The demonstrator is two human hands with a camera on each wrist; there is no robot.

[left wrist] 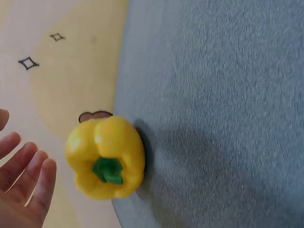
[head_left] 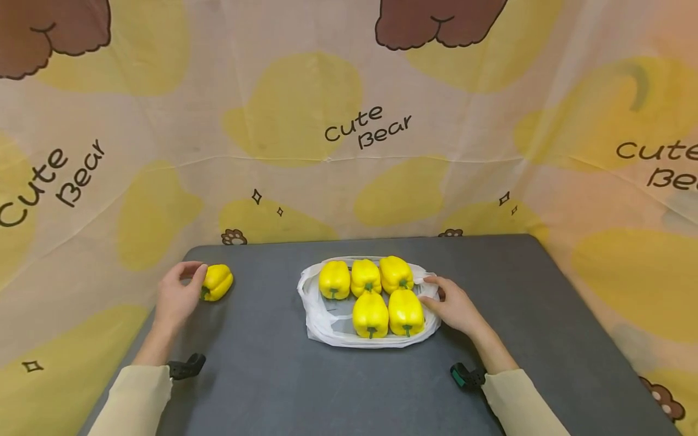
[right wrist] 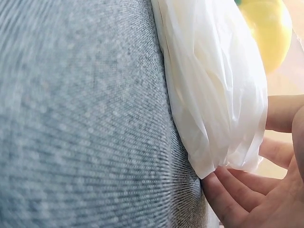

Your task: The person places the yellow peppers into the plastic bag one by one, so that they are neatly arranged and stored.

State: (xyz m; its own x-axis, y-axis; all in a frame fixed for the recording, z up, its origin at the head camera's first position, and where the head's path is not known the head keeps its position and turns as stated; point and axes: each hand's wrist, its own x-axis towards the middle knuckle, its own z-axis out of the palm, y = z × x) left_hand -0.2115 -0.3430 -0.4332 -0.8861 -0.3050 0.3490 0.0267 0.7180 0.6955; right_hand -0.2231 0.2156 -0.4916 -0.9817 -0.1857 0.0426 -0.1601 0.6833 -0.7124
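Note:
A white plastic bag (head_left: 322, 324) lies spread on the table, its mouth rolled wide. Inside it sit several yellow bell peppers (head_left: 371, 315) with green stems. At the bag's right side, my right hand (head_left: 454, 306) holds the rim; the right wrist view shows fingers against the crumpled plastic (right wrist: 218, 95). One more yellow bell pepper (head_left: 219, 282) stands alone at the far left of the table. Beside it is my left hand (head_left: 179, 293), its fingers loosely bent. In the left wrist view, a gap separates those fingers (left wrist: 45, 185) from the pepper (left wrist: 130, 156).
The grey table (head_left: 262, 387) has a rounded far edge. Behind it and at both sides hangs a printed cloth (head_left: 305, 200) with bear drawings and lettering. Black bands (head_left: 186, 366) are on both wrists.

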